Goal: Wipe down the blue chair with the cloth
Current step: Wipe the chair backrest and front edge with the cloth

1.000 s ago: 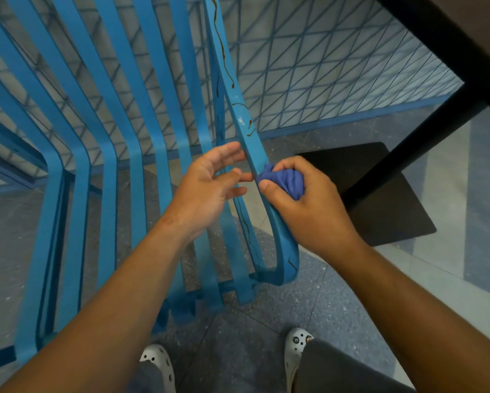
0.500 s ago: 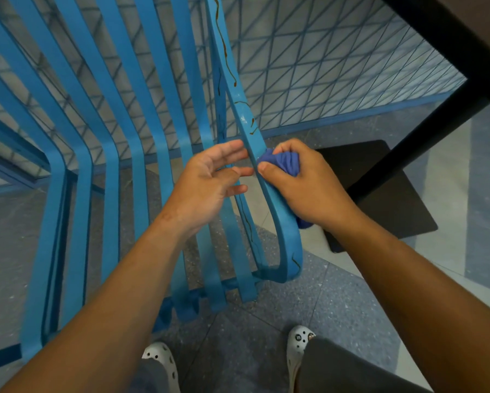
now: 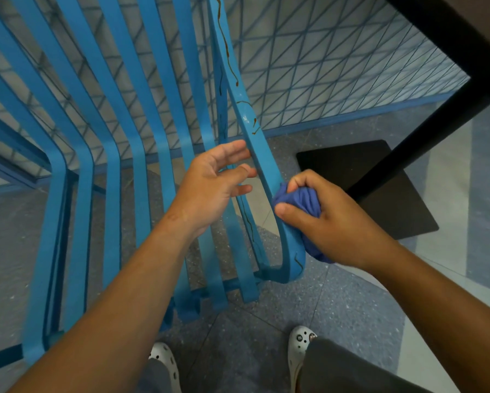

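Note:
The blue chair (image 3: 141, 143) is built of long curved slats and fills the left and centre of the view. Brown streaks run down its rightmost slat (image 3: 255, 137). My right hand (image 3: 331, 222) grips a bunched dark blue cloth (image 3: 300, 199) and presses it against the outer side of that slat, near its lower bend. My left hand (image 3: 212, 185) hovers with fingers spread on the inner side of the same slat, fingertips at or just short of its edge.
A black table leg (image 3: 425, 131) slants down to a flat black base plate (image 3: 380, 188) on the floor right of the chair. The dark tabletop (image 3: 465, 26) overhangs at top right. A mesh fence (image 3: 337, 66) stands behind. My white clogs (image 3: 300, 347) are below.
My right hand has slid the cloth down the rightmost slat toward its lower bend. The left hand has stayed beside the slat with fingers spread.

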`<state>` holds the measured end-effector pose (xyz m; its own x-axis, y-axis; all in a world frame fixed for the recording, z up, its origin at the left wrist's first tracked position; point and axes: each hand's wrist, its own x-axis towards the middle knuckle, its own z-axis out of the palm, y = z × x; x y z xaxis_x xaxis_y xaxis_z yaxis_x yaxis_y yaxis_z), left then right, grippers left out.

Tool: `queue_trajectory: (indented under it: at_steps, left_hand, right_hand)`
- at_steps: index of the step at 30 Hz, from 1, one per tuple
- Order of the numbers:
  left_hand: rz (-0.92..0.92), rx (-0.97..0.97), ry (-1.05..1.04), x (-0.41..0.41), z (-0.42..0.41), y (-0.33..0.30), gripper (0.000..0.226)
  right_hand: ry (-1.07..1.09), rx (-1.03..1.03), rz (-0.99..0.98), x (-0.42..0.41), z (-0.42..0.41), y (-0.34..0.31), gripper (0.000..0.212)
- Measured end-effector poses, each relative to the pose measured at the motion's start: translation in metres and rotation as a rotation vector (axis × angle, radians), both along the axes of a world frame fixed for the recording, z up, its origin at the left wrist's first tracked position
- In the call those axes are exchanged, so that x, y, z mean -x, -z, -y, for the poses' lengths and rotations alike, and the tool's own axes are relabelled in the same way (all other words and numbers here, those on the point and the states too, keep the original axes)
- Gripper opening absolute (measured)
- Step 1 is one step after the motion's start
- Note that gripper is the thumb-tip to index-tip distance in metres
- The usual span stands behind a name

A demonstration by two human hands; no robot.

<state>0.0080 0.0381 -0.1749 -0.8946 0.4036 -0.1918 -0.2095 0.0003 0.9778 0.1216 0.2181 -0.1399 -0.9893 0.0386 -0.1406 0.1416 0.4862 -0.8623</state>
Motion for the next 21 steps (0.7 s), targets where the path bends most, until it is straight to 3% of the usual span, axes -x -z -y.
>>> queue_trajectory:
  at_steps: [7, 12, 18, 21]
  left_hand:
    - [0.069, -0.062, -0.028, 0.006, 0.000, -0.003, 0.052]
    - [-0.018, -0.001, 0.014, 0.006, -0.004, 0.000, 0.054]
    - [-0.106, 0.129, 0.097, 0.006, -0.002, 0.002, 0.059]
    - [-0.119, 0.121, 0.096, 0.008, 0.000, 0.002, 0.060]
  right_hand:
    - [0.258, -0.037, -0.103, 0.070, 0.015, 0.006, 0.023]
    - [0.362, 0.031, -0.124, 0.105, 0.019, 0.012, 0.029]
    - [0.567, 0.187, -0.174, 0.124, 0.010, 0.010, 0.015]
    - [0.545, 0.131, -0.218, 0.112, 0.005, 0.009, 0.010]
